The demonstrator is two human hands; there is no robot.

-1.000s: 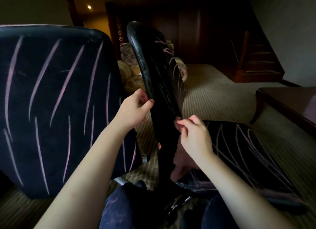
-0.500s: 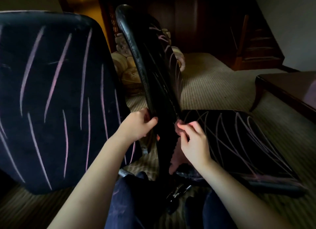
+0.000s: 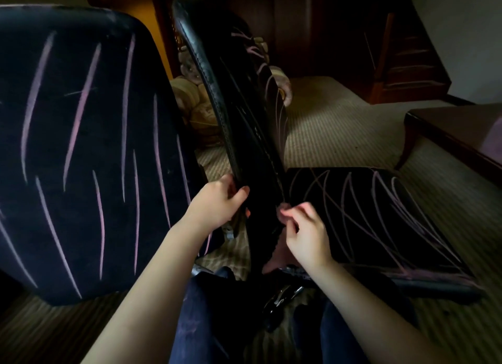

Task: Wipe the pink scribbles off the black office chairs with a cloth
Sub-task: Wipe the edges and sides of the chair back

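Two chairs (image 3: 81, 146) (image 3: 244, 105), two hands (image 3: 217, 203) (image 3: 305, 233), one cloth (image 3: 273, 259) (pinched)

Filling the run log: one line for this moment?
left hand: grips chair back | right hand: pinches cloth | scribbles: unwiped

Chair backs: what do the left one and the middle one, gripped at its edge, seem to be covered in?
Left chair back: looks like matte, napped fabric. It has no shine, and the pink strokes on it have soft edges. Middle chair back: glossy leather or an imitation; the view cannot settle which. It shows highlights along the rim and a stitched seam.
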